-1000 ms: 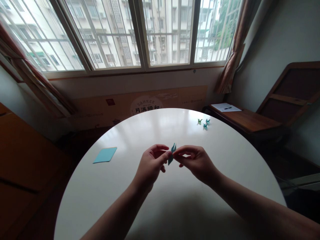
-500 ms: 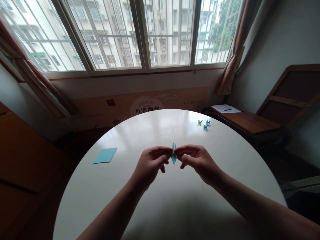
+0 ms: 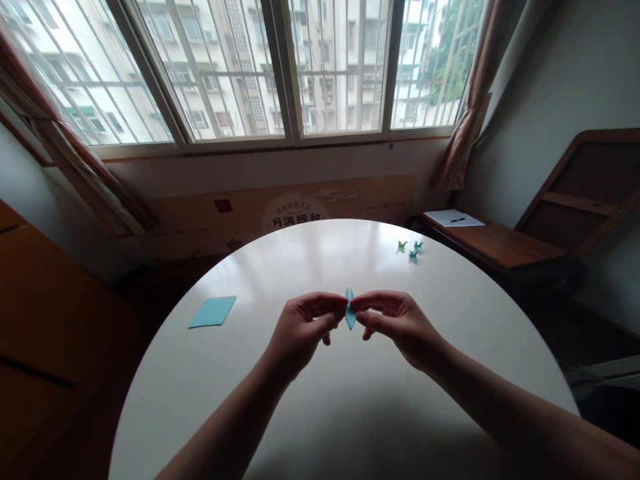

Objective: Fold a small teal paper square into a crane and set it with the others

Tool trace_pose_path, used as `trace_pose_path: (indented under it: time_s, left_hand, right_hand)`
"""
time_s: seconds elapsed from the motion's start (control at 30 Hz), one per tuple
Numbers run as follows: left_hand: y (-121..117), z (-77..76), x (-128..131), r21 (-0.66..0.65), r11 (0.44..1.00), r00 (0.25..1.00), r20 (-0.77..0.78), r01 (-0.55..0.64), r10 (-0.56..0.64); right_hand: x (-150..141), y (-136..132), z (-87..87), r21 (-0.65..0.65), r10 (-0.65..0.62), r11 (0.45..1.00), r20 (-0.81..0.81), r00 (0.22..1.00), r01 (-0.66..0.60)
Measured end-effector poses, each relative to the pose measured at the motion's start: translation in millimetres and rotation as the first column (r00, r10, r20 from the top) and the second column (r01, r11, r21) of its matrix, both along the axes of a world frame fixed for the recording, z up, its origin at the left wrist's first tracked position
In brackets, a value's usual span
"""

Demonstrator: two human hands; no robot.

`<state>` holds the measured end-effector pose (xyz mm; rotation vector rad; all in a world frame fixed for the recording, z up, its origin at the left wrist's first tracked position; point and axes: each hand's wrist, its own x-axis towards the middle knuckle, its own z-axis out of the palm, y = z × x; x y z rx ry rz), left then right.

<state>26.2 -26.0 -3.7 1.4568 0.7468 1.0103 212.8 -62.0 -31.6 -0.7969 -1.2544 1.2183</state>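
Note:
Between my two hands is a small folded piece of blue origami paper [image 3: 351, 319], held upright above the table, with two narrow points at its top and one at its bottom. My left hand [image 3: 306, 323] pinches its left edge between thumb and fingertips. On the other side, my right hand [image 3: 397, 319] grips the right edge the same way. The fingertips hide the middle of the folded paper. To the left of my left hand, blue square paper [image 3: 213, 312] lies flat on the white round table [image 3: 320, 427].
Three small paper cranes, among them a green crane [image 3: 402, 247] and a blue crane [image 3: 413, 256], stand at the table's far right. Beyond the edge, a wooden chair [image 3: 530, 243] bears a paper sheet [image 3: 445, 219] with a pen [image 3: 457, 220]. A barred window [image 3: 340, 73] is ahead.
The folded paper has tilted slightly, and its lower tip has swung a little to the right. Both hands keep their pinch. The whole view has shifted very slightly.

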Motion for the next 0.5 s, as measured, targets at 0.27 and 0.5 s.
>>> trace_pose_path:
  time_s: [0.27, 0.5]
  left_hand:
    - [-0.7, 0.7, -2.8, 0.128, 0.992, 0.989, -0.146, -0.009, 0.028]
    - [-0.6, 0.9, -2.5, 0.142, 0.990, 0.987, -0.160, 0.013, 0.010]
  right_hand:
    - [0.8, 1.5, -2.5, 0.012, 0.005, 1.000, 0.017, 1.000, -0.006]
    - [0.4, -0.6, 0.3, 0.075, -0.033, 0.997, 0.139, 0.990, 0.023]
